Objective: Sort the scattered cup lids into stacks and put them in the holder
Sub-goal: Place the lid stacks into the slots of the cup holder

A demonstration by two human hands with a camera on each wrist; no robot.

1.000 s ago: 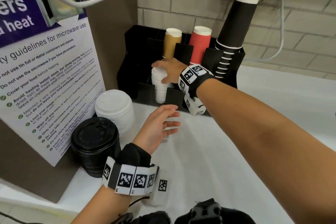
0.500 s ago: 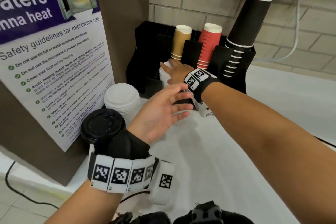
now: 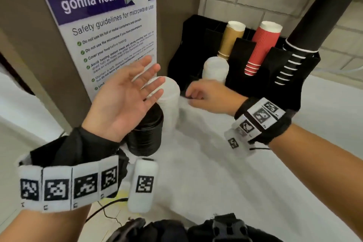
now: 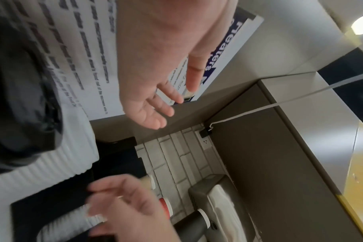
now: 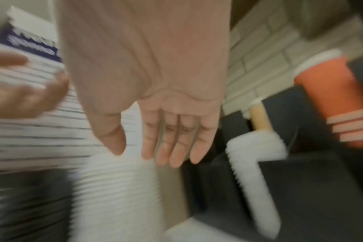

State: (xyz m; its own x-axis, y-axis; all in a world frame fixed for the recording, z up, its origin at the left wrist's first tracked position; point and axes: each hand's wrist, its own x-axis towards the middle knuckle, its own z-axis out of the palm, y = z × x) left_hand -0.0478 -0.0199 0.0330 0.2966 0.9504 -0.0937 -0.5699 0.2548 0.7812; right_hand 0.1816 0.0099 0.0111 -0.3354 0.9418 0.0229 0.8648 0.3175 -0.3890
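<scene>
A stack of small white lids (image 3: 215, 69) stands in a front slot of the black holder (image 3: 263, 84). A taller stack of white lids (image 3: 170, 102) and a stack of black lids (image 3: 146, 135) stand on the counter by the poster. My left hand (image 3: 137, 84) hovers palm up over these two stacks, fingers spread, empty. My right hand (image 3: 198, 94) is between the counter stack and the holder, fingers loosely extended, holding nothing. In the right wrist view my right hand (image 5: 166, 147) shows straight fingers above the white stack (image 5: 118, 196); the picture is blurred.
Tan cups (image 3: 231, 39), red cups (image 3: 263, 45) and a tall black cup stack (image 3: 318, 23) lean in the holder's back slots. A poster board (image 3: 110, 25) stands on the left. The white counter (image 3: 255, 173) stretches to the right; a brick wall is behind.
My right hand let go of the small white lid stack in the holder and drew back left. My left hand rose and moved over the counter stacks. The head camera shifted.
</scene>
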